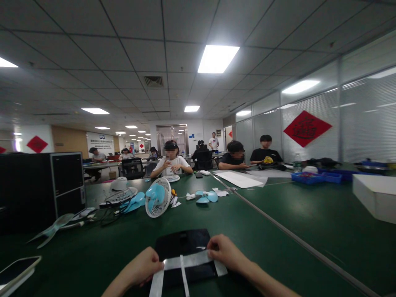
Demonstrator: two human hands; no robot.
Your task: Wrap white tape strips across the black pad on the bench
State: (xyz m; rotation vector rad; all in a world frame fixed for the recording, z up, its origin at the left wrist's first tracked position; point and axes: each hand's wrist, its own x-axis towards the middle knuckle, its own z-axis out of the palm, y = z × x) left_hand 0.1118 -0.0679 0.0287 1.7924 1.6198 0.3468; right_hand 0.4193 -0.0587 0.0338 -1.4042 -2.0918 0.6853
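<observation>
A flat black object (182, 241) lies on the green table in front of me; I cannot make out its kind. Across it runs a whitish, tape-like strip (194, 260). My left hand (147, 264) is closed at the strip's left end, thumb and fingers pinching it. At the right end, my right hand (227, 252) pinches the strip too, its fingers curled. A narrower white strip (185, 276) crosses downward in the middle. Broader pale strips hang down under each hand, the left one (157, 284) longer in view than the right one (220, 268).
Ahead stand a white-and-blue fan (158, 198) and loose blue fan blades (206, 196). A black computer case (40, 189) is at left, a phone-like device (18, 272) nearer. White sheets (241, 179), blue trays (309, 177) and a white box (375, 196) lie right. People sit across the table.
</observation>
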